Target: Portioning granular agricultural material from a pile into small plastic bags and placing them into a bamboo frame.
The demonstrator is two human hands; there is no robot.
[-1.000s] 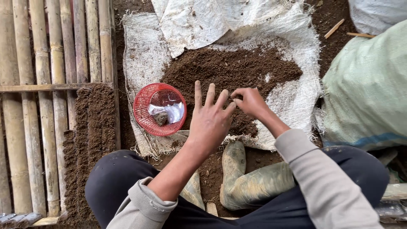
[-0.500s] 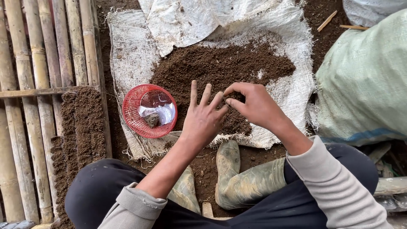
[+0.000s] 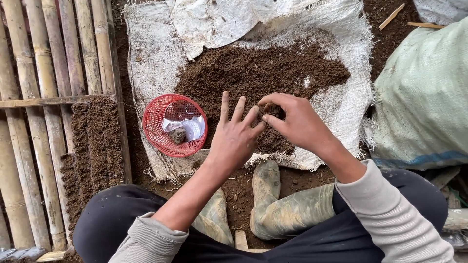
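Seated on the ground in mud-caked rubber boots (image 3: 273,204), a person works both bare hands over a heap of dark soil (image 3: 263,78) spread across a white woven sack (image 3: 341,53). The left hand (image 3: 234,139) is held flat with its fingers spread wide and its back to the camera, holding nothing that can be seen. The right hand (image 3: 292,119) curls just beside it, thumb and forefinger drawn close around what appears to be a small dark clump of soil (image 3: 273,111); its underside is hidden, so the pinch is hard to confirm. The two hands nearly touch at the fingertips, above the near edge of the heap. To the left of the left hand, a round red mesh basket (image 3: 156,122) sits on the sack's edge, with a crumpled white scrap and a dark lump inside. Further left, more soil lies packed in a strip against a floor of bamboo poles (image 3: 44,58). A pale green sack (image 3: 424,97) bulges at the right.
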